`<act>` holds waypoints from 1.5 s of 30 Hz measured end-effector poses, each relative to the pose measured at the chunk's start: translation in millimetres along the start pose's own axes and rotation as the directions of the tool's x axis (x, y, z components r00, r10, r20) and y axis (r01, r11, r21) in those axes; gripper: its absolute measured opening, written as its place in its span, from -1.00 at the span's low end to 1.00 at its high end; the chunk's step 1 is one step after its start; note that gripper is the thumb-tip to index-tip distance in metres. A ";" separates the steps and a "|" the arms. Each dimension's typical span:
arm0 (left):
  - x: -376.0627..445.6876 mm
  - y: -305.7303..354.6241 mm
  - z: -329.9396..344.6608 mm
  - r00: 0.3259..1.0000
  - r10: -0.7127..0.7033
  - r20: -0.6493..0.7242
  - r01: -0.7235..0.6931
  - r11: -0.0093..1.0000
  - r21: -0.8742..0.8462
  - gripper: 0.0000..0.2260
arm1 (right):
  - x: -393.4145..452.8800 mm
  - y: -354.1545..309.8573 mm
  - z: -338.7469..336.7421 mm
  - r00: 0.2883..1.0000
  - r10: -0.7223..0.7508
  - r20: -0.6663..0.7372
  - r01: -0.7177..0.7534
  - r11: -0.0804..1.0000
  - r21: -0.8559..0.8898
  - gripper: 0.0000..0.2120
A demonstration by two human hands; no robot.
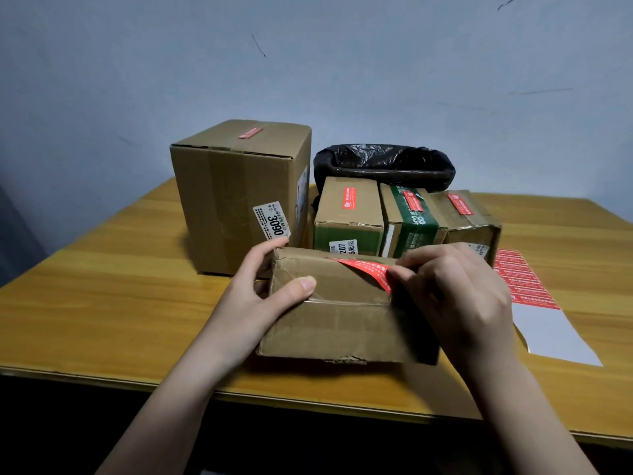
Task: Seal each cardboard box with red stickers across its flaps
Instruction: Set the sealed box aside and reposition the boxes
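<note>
Tall box (236, 197) stands back-left on the surface (102, 286), sealed w/ a red strip; left hand (263, 293) grips the front box (342, 313) at its left end, thumb on top; right hand (455, 296) fingers (404, 274) pinch the red sticker (366, 270) on its top; sticker sheet (527, 286) lies at right.

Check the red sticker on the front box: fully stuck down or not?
Not fully. The red sticker curls off the front box, pinched by the right hand.
</note>
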State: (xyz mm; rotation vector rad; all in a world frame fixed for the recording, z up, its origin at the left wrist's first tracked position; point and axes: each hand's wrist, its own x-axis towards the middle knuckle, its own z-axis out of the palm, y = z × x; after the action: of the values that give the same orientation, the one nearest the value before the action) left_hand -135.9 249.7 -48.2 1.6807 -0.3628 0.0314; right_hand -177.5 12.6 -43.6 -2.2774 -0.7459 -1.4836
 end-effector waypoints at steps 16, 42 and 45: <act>-2.2 -4.6 -2.5 0.999 -0.035 -0.008 0.035 0.999 -0.017 -0.33 | -29.2 -31.3 12.6 0.903 0.428 -0.030 -0.424 0.901 0.089 -0.72; -14.2 -4.9 6.6 0.996 -0.051 -0.076 0.048 0.998 -0.047 -0.34 | -39.2 -54.7 30.5 0.778 0.618 -0.108 -0.554 0.758 0.343 -0.70; -14.4 -4.4 7.2 0.997 -0.040 -0.073 0.037 0.998 -0.047 -0.34 | -39.5 -55.2 29.8 0.775 0.624 -0.100 -0.560 0.752 0.349 -0.71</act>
State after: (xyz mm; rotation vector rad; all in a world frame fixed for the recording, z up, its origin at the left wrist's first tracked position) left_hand -149.8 246.3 -56.9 1.6362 -0.2737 0.0562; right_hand -200.4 63.3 -92.6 -1.8317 -0.1249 -1.1716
